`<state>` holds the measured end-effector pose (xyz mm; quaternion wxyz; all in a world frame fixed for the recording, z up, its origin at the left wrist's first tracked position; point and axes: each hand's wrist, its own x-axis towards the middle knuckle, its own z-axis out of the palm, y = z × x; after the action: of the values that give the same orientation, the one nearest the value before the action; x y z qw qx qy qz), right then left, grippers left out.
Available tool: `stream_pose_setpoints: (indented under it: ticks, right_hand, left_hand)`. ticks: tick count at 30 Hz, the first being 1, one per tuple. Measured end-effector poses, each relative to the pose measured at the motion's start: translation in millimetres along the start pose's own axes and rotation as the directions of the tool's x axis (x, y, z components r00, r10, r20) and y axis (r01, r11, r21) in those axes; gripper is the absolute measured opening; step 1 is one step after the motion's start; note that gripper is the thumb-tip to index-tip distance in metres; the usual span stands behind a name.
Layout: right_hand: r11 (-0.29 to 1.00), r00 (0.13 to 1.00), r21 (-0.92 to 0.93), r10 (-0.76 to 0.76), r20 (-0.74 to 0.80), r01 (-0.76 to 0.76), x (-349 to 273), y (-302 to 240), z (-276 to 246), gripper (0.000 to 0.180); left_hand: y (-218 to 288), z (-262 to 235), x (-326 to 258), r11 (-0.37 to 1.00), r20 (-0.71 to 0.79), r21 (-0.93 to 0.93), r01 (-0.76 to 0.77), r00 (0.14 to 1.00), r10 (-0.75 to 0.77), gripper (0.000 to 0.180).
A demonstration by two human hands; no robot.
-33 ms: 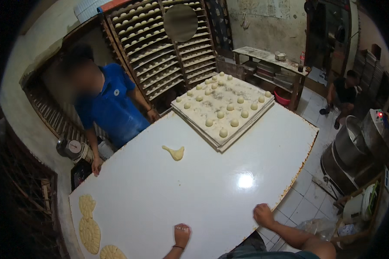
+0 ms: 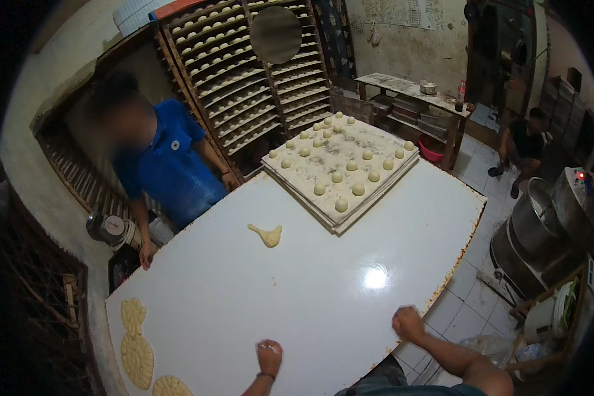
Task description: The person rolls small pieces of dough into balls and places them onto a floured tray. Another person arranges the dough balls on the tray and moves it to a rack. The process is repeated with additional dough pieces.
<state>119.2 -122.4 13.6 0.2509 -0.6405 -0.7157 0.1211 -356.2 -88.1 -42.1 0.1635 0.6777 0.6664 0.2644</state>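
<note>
My left hand (image 2: 269,358) rests on the white table (image 2: 297,290) near its front edge, fingers curled under; whatever lies in them, if anything, is hidden. Close to the table's right edge, my right hand (image 2: 408,325) is curled in the same way, its palm side out of sight. Farther off, in the middle, lies a loose piece of pale dough (image 2: 267,235) with a drawn-out tail. Three flat dough pieces with cut or pressed marks sit along the left side: an upper one (image 2: 133,315), a middle one (image 2: 137,361) and a lower one (image 2: 170,386).
Stacked floured boards (image 2: 336,148) at the table's far corner carry round dough balls. A person in a blue shirt (image 2: 171,158) stands at the far left, before a rack (image 2: 244,86) of filled trays. A metal mixer (image 2: 538,218) stands right; another person (image 2: 527,145) squats beyond.
My left hand has shifted slightly left. The right hand has moved a little right and away from me, both still curled.
</note>
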Motion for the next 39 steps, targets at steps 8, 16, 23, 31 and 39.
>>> stream_pose_setpoints:
  ticks: [8,16,23,31,39]
  right_hand:
    - [0.974,0.948,0.147,-0.124,-0.292,0.173,1,-47,28,0.013]
    - [0.978,0.884,0.126,0.206,-0.420,-0.168,54,-33,39,0.010]
    - [0.991,0.931,-0.083,0.066,-0.359,-0.103,41,8,5,0.010]
    - [0.995,0.980,-0.004,-0.094,-0.177,0.095,6,-5,14,0.009]
    - [0.992,0.963,0.125,0.009,-0.269,0.026,26,-43,34,0.014]
  left_hand:
    - [70,26,-9,0.976,-0.064,0.157,-0.152,0.984,0.164,0.007]
    - [103,20,43,0.994,-0.257,0.000,0.113,0.960,-0.109,0.009]
    - [46,-13,35,0.989,-0.278,0.150,0.008,0.960,0.034,0.008]
    - [14,4,2,0.956,-0.130,0.225,-0.187,0.967,0.219,0.009]
    - [51,7,8,0.987,-0.167,0.158,0.007,0.986,0.020,0.008]
